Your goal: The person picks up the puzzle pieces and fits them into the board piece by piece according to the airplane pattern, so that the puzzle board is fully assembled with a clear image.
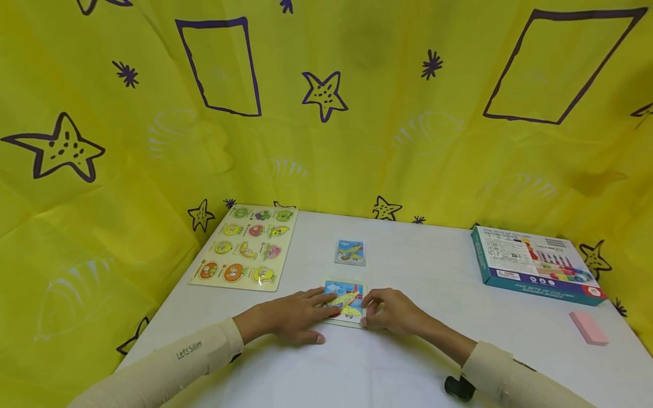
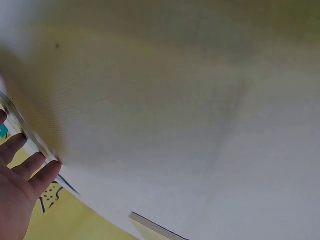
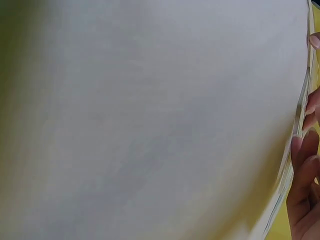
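An airplane jigsaw puzzle (image 1: 351, 310) in a shallow square tray lies on the white table, its yellow plane with red tail set against blue. From the left, my left hand (image 1: 300, 317) rests its straight fingers over the puzzle's left part, thumb spread on the table side. My right hand (image 1: 391, 311) is at the right edge, with curled index finger and thumb gripping the tray's side. Both wrist views catch only fingers of the left hand (image 2: 25, 175) and right hand (image 3: 306, 175) along a thin edge. Beyond the puzzle lies a smaller airplane picture (image 1: 350, 252).
A fruit picture board (image 1: 214, 272) lies at the back left. At the right are a boxed set (image 1: 530, 263) and a pink block (image 1: 589, 327). A small black object (image 1: 459, 389) sits by the right sleeve. A yellow patterned curtain (image 1: 357, 153) hangs behind the table (image 1: 418, 249).
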`<state>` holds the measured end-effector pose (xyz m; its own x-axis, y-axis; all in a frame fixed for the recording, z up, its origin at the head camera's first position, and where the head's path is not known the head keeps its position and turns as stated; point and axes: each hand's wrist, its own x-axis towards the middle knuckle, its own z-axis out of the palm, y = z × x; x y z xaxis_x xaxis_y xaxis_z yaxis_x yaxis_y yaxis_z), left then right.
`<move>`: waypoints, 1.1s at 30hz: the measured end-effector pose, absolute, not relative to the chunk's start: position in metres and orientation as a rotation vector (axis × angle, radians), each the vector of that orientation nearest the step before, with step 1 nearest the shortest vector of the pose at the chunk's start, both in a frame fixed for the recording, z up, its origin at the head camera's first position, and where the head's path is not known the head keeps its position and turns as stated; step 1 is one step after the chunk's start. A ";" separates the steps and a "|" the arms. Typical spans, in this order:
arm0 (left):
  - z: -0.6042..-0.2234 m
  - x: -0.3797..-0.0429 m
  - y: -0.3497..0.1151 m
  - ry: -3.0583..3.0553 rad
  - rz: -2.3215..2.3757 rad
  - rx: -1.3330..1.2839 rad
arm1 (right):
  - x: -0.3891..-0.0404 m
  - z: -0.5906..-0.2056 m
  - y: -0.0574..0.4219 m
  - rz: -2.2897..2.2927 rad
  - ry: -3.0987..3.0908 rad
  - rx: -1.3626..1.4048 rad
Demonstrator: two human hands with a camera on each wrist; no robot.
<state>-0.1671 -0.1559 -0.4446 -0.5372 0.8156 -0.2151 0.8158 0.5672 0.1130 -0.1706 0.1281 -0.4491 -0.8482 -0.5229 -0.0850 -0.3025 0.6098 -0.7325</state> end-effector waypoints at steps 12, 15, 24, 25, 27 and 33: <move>-0.454 -0.169 -0.144 2.561 0.046 1.436 | -0.165 -0.451 0.154 -1.229 2.374 -0.658; -0.454 -0.169 -0.140 2.542 0.035 1.439 | -0.163 -0.452 0.158 -1.247 2.360 -0.662; -0.453 -0.164 -0.141 2.522 -0.030 1.395 | -0.156 -0.451 0.164 -1.340 2.277 -0.664; -0.453 -0.164 -0.142 2.526 -0.027 1.396 | -0.156 -0.451 0.165 -1.346 2.275 -0.663; -0.452 -0.163 -0.143 2.526 -0.014 1.392 | -0.156 -0.451 0.167 -1.358 2.271 -0.662; -0.451 -0.165 -0.143 2.521 0.013 1.380 | -0.155 -0.449 0.172 -1.327 2.342 -0.701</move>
